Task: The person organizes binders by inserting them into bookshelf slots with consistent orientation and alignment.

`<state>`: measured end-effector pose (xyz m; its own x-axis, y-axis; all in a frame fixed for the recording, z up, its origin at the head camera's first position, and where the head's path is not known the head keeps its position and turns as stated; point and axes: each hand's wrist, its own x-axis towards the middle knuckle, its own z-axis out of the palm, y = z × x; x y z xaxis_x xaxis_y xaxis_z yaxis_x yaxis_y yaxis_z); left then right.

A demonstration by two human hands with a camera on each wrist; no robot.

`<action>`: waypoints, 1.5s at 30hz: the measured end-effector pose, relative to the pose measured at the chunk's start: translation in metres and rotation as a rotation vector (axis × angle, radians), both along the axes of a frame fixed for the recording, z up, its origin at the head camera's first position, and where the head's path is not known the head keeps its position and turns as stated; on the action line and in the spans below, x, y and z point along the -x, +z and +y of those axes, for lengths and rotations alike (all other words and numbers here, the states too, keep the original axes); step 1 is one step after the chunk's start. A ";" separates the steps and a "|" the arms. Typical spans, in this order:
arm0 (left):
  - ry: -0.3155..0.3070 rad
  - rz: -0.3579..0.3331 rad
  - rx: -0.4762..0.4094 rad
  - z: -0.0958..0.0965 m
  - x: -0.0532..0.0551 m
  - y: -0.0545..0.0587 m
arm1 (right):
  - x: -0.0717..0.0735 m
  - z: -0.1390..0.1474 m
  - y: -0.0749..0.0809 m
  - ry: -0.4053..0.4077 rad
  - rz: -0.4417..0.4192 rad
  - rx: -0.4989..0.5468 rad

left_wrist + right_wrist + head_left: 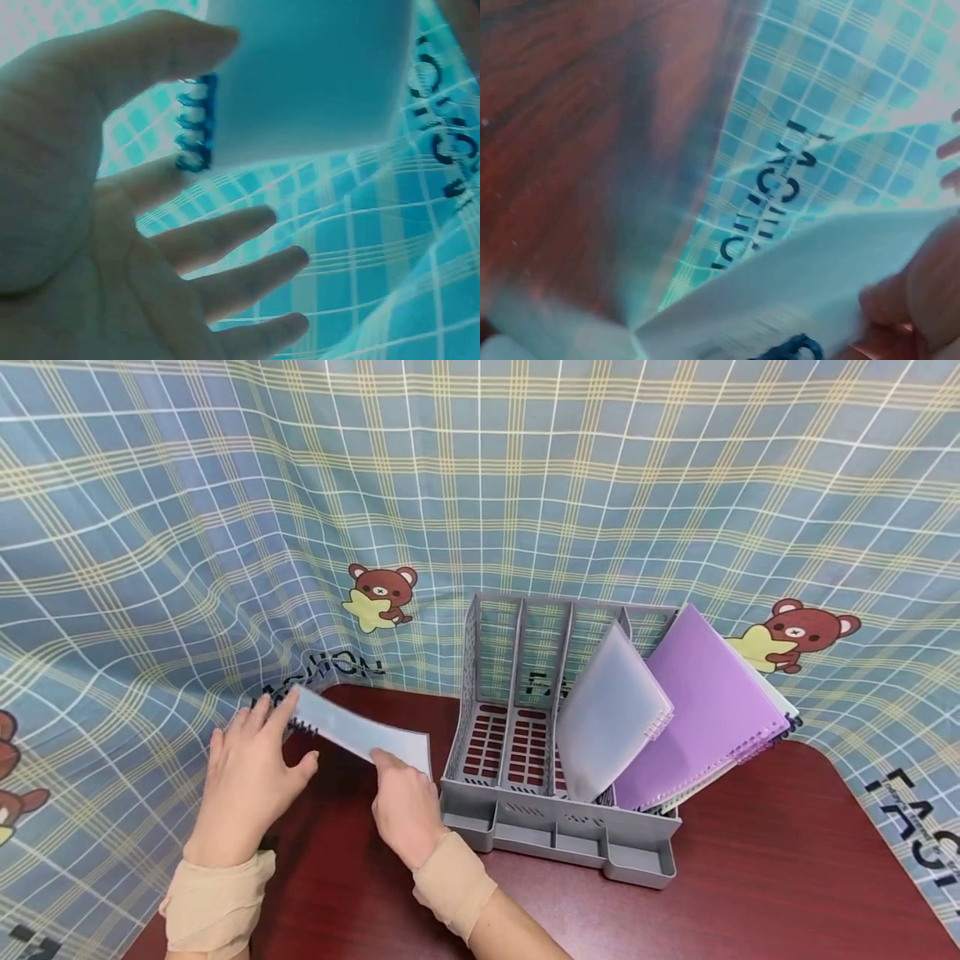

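Note:
A spiral notebook [367, 732] with a pale translucent cover and dark blue coils [195, 124] is held up off the table on the left. My right hand [408, 810] pinches it near its right end, with the thumb lying against the cover in the right wrist view. At the other end my left hand [251, 777] has its fingers spread, the index fingertip right at the notebook's corner. In the left wrist view that thumb overlaps the cover's edge beside the coils, while the other fingers stretch out apart from it.
A grey desk file rack [517, 793] with upright slots and small front trays stands on the dark red table [750, 868]. Its right slots hold a clear-covered notebook [611, 718], a purple notebook [697, 718] and a pale green one [783, 697]. Plaid cloth [450, 485] hangs behind.

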<state>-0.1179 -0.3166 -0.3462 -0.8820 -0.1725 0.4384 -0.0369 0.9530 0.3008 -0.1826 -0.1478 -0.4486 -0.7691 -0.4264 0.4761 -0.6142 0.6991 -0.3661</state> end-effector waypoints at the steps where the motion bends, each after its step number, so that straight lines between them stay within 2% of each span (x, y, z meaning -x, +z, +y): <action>1: -0.001 0.004 -0.020 0.002 -0.001 0.004 | 0.001 0.001 0.001 -0.011 0.006 0.044; 4: -0.005 0.024 -0.085 0.009 -0.005 0.017 | 0.006 0.006 0.008 -0.022 0.019 0.182; 8: -0.001 0.073 -0.166 0.017 -0.012 0.029 | 0.009 0.016 0.023 0.002 0.013 0.348; 11: 0.011 0.123 -0.225 0.022 -0.011 0.033 | 0.008 0.026 0.038 0.009 -0.037 0.439; 15: 0.052 0.159 -0.325 0.027 -0.005 0.033 | 0.004 0.040 0.058 0.028 -0.084 0.553; 20: 0.106 0.105 -0.469 0.036 0.008 0.032 | 0.002 0.063 0.075 0.062 -0.080 0.699; 26: 0.084 0.024 -0.531 0.049 0.029 0.028 | 0.003 0.096 0.092 0.033 -0.055 0.861; 28: 0.065 -0.001 -0.542 0.054 0.036 0.026 | 0.001 0.109 0.099 -0.015 -0.033 0.894; 34: 0.005 -0.102 -0.586 0.072 0.061 0.015 | -0.001 0.150 0.114 -0.249 0.110 0.962; 40: -0.002 -0.097 -0.597 0.091 0.082 0.000 | 0.006 0.175 0.111 -0.376 0.239 0.940; 45: -0.015 -0.142 -0.600 0.103 0.101 -0.021 | 0.003 0.191 0.111 -0.429 0.303 0.899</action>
<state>-0.2184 -0.2132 -0.3669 -0.9288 -0.3401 0.1470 -0.1037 0.6195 0.7781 -0.1854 0.0433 -0.3377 -0.5673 0.4624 0.6814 -0.5318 0.4261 -0.7319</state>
